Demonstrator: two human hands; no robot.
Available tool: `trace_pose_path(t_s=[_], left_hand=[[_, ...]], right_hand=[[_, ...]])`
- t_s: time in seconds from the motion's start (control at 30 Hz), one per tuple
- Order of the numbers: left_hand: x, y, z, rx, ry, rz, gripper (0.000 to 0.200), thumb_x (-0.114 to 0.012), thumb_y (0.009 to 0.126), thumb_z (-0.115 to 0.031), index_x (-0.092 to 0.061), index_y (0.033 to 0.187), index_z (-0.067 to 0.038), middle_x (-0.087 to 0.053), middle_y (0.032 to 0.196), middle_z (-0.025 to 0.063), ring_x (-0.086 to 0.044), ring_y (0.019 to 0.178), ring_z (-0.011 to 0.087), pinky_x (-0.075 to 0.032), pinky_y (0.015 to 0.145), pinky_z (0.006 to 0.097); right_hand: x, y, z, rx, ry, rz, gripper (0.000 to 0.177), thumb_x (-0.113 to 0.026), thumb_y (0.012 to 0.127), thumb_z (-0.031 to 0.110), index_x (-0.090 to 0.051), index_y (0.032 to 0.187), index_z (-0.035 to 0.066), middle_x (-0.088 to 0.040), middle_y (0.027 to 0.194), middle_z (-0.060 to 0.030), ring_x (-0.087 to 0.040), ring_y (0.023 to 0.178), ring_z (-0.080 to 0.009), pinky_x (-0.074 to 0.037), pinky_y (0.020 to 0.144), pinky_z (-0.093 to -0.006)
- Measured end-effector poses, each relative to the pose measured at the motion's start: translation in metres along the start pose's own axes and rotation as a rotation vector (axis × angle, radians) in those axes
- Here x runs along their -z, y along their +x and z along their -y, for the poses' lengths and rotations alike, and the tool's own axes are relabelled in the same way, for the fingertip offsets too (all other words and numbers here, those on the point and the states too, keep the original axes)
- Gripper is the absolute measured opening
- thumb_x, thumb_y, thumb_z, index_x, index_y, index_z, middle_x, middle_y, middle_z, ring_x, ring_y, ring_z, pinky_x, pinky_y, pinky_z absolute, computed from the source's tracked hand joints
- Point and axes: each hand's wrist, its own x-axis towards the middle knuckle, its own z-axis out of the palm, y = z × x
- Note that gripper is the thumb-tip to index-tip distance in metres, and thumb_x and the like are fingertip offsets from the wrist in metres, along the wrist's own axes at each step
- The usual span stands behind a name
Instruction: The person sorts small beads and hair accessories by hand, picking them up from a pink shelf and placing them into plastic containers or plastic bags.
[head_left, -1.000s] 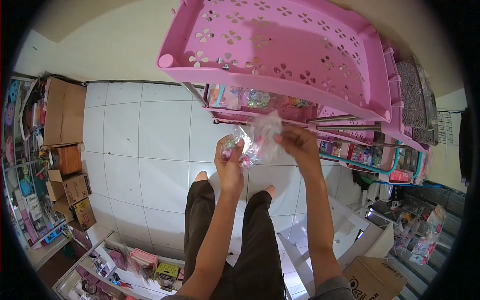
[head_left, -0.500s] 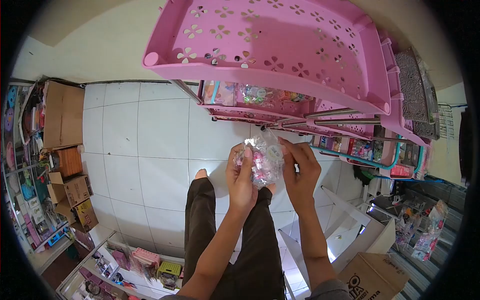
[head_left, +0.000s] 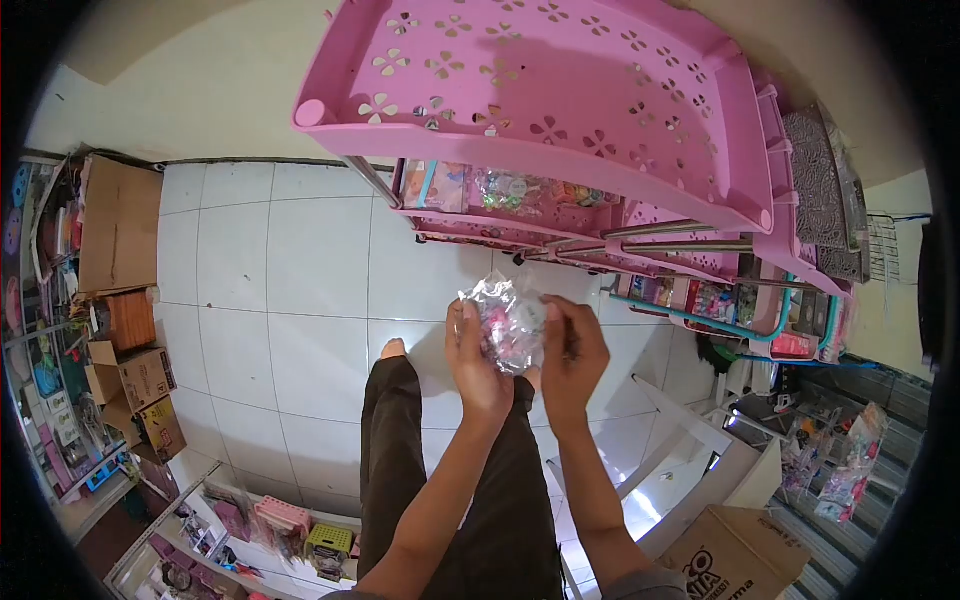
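Note:
Between my two hands is a clear plastic bag [head_left: 508, 325] with small pink and white items inside, too blurred to name. My left hand [head_left: 476, 365] grips the bag's left side, thumb lying over the front. On the other side, my right hand [head_left: 575, 345] pinches the bag's right edge with bent fingers. The bag is crinkled and catches the light. It is held above the tiled floor, in front of my legs.
A pink tiered rack [head_left: 560, 120] stands ahead, packets on its lower shelves. Cardboard boxes [head_left: 120, 225] and stocked shelves line the left. Another carton [head_left: 735, 560] lies at lower right beside white frame parts [head_left: 700, 430]. Baskets [head_left: 330, 540] sit at lower left.
Both hands and the bag have shifted slightly left. My right hand has come closer to my left, and the bag looks more bunched.

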Motion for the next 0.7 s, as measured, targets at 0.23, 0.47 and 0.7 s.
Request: trace_pose_path(t_s=[0.23, 0.47, 0.7], left_hand=[[0.006, -0.004, -0.006, 0.105, -0.074, -0.052, 0.042, -0.027, 0.086, -0.042, -0.043, 0.094, -0.004, -0.050, 0.085, 0.0062, -0.050, 0.077, 0.0136, -0.042, 0.068, 0.0276], [-0.002, -0.002, -0.027, 0.283, -0.163, -0.040, 0.037, -0.034, 0.085, -0.039, -0.045, 0.091, -0.004, -0.052, 0.080, 0.0054, -0.051, 0.073, 0.0120, -0.041, 0.065, 0.0256], [0.004, 0.003, -0.034, 0.208, 0.162, 0.109, 0.015, -0.055, 0.077, -0.011, -0.047, 0.087, -0.004, -0.053, 0.073, 0.0012, -0.050, 0.065, 0.0078, -0.040, 0.058, 0.0208]], right_hand=[[-0.006, -0.011, -0.003, 0.010, -0.051, 0.092, 0.015, -0.060, 0.068, 0.002, -0.059, 0.083, 0.004, -0.049, 0.065, -0.0027, -0.041, 0.049, -0.0068, -0.030, 0.042, -0.0198], [-0.009, -0.006, 0.001, 0.209, -0.090, 0.034, 0.018, -0.062, 0.065, 0.001, -0.062, 0.082, 0.007, -0.048, 0.069, -0.0020, -0.043, 0.053, -0.0085, -0.033, 0.045, -0.0200], [0.007, 0.022, 0.016, 0.145, 0.007, 0.584, 0.073, -0.068, 0.053, 0.009, -0.038, 0.119, 0.013, -0.037, 0.115, -0.0116, -0.038, 0.105, -0.0249, -0.035, 0.082, -0.0375]])
